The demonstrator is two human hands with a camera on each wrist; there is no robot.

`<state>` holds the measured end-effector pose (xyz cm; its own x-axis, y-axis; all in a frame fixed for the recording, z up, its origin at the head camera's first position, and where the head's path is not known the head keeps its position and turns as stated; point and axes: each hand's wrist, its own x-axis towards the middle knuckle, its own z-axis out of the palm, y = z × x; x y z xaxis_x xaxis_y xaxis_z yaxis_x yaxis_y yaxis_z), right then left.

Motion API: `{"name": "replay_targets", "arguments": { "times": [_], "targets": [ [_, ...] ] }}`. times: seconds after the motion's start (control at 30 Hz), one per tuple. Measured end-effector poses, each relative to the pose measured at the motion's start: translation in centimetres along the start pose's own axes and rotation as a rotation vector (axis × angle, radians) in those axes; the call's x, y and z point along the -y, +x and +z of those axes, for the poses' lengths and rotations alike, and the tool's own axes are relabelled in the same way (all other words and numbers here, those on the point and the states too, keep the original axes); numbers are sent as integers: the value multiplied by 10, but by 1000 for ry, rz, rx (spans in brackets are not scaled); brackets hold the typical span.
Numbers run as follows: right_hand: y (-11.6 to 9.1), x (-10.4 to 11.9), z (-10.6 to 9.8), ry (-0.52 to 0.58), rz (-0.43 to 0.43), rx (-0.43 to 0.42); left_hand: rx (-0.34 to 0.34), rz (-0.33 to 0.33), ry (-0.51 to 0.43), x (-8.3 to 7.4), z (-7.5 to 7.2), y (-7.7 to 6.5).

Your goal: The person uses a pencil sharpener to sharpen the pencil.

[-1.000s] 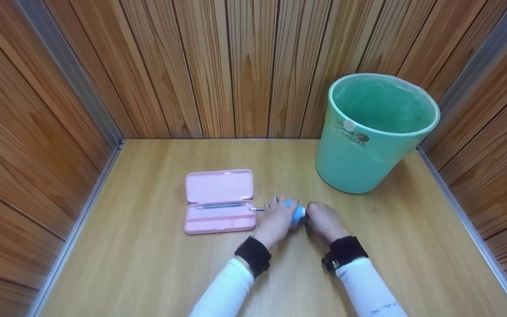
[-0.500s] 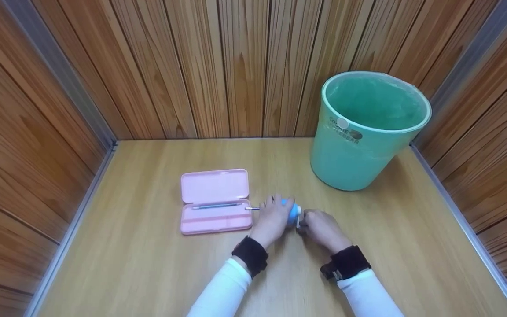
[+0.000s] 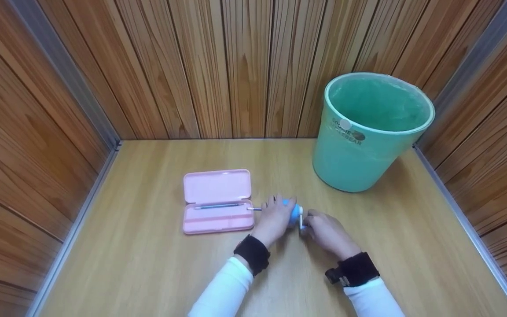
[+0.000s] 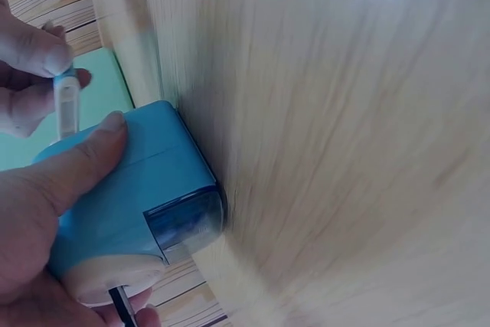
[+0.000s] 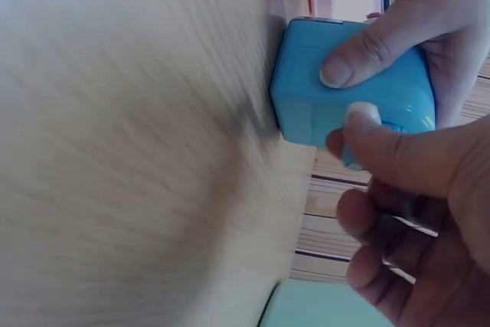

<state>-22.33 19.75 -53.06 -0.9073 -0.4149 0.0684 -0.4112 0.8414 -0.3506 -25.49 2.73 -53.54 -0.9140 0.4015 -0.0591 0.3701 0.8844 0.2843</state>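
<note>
A blue crank pencil sharpener (image 4: 153,162) sits on the table with my left hand (image 3: 273,219) wrapped over it, thumb along its top in the left wrist view. Its dark see-through shavings window (image 4: 187,220) shows there too. A pencil (image 3: 255,208) pokes out of the sharpener's left end, its tail overlapping the pink pencil case. On the other end, the white crank arm (image 4: 67,106) hangs toward me in the head view. My right hand (image 3: 327,232) pinches the crank's small blue knob between thumb and forefinger, the other fingers loosely bent.
The pink pencil case (image 3: 218,225) lies with its lid back, left of the sharpener, a slim bluish pencil (image 3: 218,205) inside. A green lined waste bin (image 3: 350,163) stands at the back right. Wooden panel walls (image 3: 244,70) enclose the table on the back and sides.
My right hand has come down toward me with the crank, whose arm now shows pointing toward me. My left hand has stayed on the sharpener, and the pencil still sticks out of it.
</note>
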Motion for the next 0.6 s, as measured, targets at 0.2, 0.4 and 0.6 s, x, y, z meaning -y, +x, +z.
{"name": "replay_targets", "arguments": {
  "times": [0.2,0.4,0.6],
  "targets": [
    [-2,-1,-11,-10,-80,-78,5,-4,-36,1,0,2],
    [0,-1,-23,-1,-111,-126,4,20,-21,2,2,3],
    [9,-1,-31,33,-106,-151,-23,66,-22,6,2,1]
  ]
}}
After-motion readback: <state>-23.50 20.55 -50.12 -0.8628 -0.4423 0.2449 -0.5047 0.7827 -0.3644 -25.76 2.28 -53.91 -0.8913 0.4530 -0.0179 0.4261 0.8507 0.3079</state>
